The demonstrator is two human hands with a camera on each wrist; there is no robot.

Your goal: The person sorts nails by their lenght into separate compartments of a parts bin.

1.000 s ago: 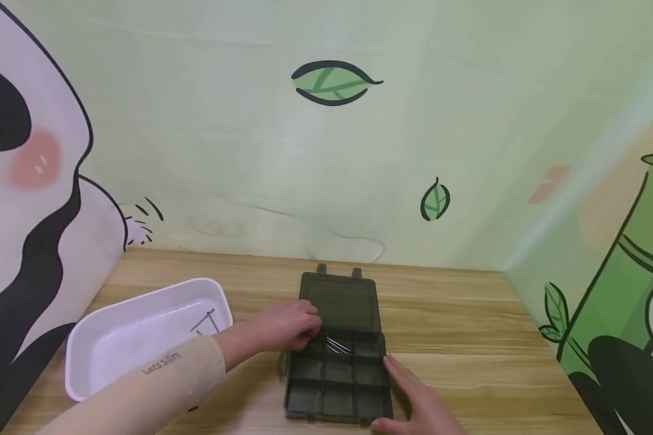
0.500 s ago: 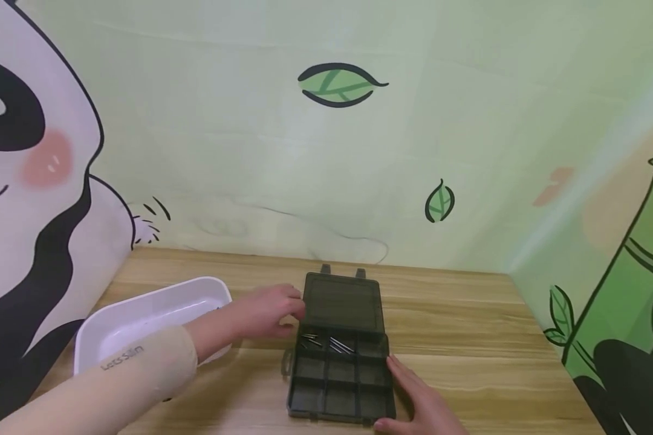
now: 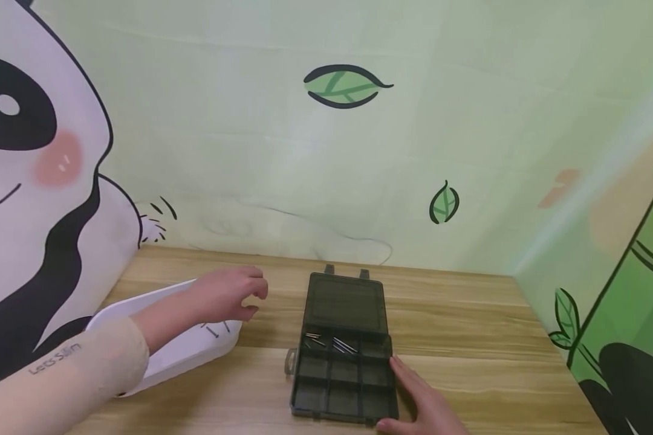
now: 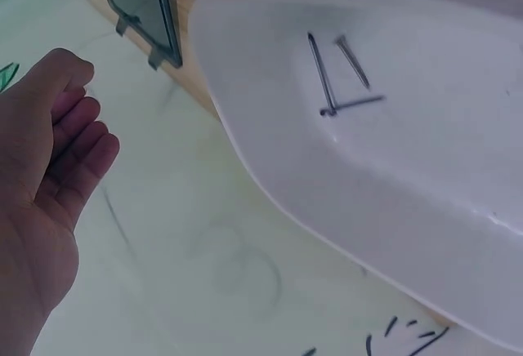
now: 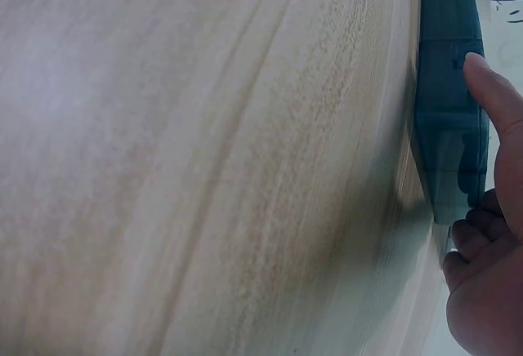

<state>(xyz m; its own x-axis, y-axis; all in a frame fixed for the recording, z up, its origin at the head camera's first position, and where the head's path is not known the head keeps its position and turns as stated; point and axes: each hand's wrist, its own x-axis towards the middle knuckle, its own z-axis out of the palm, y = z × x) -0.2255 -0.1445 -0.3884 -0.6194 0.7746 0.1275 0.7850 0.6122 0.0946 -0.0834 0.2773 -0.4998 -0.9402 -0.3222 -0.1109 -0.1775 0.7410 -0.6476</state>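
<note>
The right hand (image 3: pixel 427 411) holds the near-right corner of an open compartment box (image 3: pixel 343 399) on a wooden table (image 3: pixel 484 338); metal pins (image 3: pixel 345 345) lie in its far-left and far-middle compartments. The left hand (image 3: pixel 225 296), loosely curled and empty, hovers by a white tray (image 3: pixel 212 360) of nails (image 4: pixel 321 66). A sleeve (image 3: pixel 87 374) blocks part of the tray.

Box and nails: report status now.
Left hand empty, near tray. Right hand touching box. Three nails in tray, more in box. Lid open, apparently not obstructing.
</note>
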